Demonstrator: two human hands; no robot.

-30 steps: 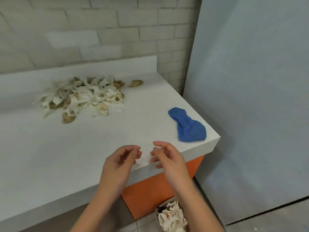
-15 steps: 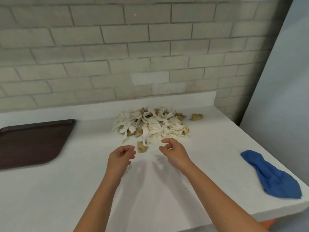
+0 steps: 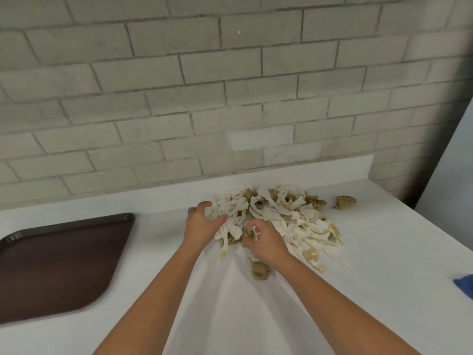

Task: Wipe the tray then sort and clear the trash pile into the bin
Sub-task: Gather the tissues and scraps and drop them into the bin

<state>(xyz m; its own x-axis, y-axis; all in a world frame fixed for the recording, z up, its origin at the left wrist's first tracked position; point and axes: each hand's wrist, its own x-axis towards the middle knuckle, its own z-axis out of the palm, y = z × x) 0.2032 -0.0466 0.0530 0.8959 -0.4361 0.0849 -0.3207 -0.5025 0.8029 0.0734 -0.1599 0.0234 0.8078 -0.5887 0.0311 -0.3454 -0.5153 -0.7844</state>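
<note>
A pile of white paper strips and brown crumpled scraps, the trash pile (image 3: 289,219), lies on the white counter near the back wall. My left hand (image 3: 202,224) is at the pile's left edge, its fingers curled around a bunch of white strips. My right hand (image 3: 263,242) presses into the pile's front edge, fingers closing on scraps there. A dark brown tray (image 3: 58,265) lies flat at the left of the counter, apart from both hands. The bin is out of view.
A blue cloth (image 3: 464,284) shows only as a corner at the right edge. One brown scrap (image 3: 344,202) lies apart to the right of the pile, another (image 3: 259,270) just under my right wrist. A grey brick wall backs the counter (image 3: 230,316).
The view swung from the counter's right corner and the bin below to the pile and tray. Both hands moved forward from the counter edge into the pile and closed on scraps.
</note>
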